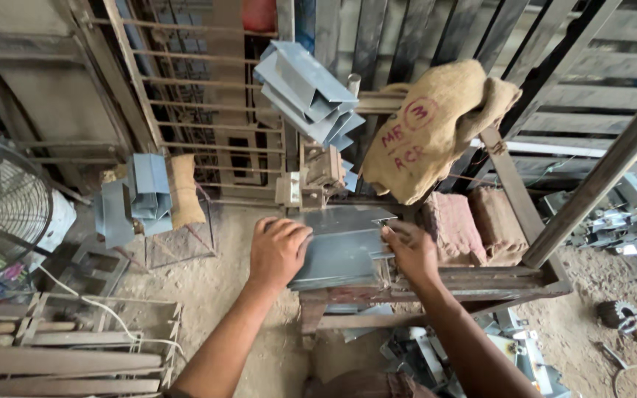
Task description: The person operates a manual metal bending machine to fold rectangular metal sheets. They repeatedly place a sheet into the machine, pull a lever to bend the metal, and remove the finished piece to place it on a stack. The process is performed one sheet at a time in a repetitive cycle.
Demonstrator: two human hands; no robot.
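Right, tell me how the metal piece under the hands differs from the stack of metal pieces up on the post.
The metal piece lies flat on the bench, pressed by the left hand and right hand; the stack sits tilted on a post, untouched. The metal piece is single; the stack holds several nested together. Both are grey-blue folded sheet metal.

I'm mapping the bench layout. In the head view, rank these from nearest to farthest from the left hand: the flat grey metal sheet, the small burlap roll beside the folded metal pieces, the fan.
1. Flat grey metal sheet: the left hand rests on its left edge.
2. Small burlap roll: up and to the left of that hand, beside the folded metal pieces.
3. Fan: farthest, at the picture's left edge.
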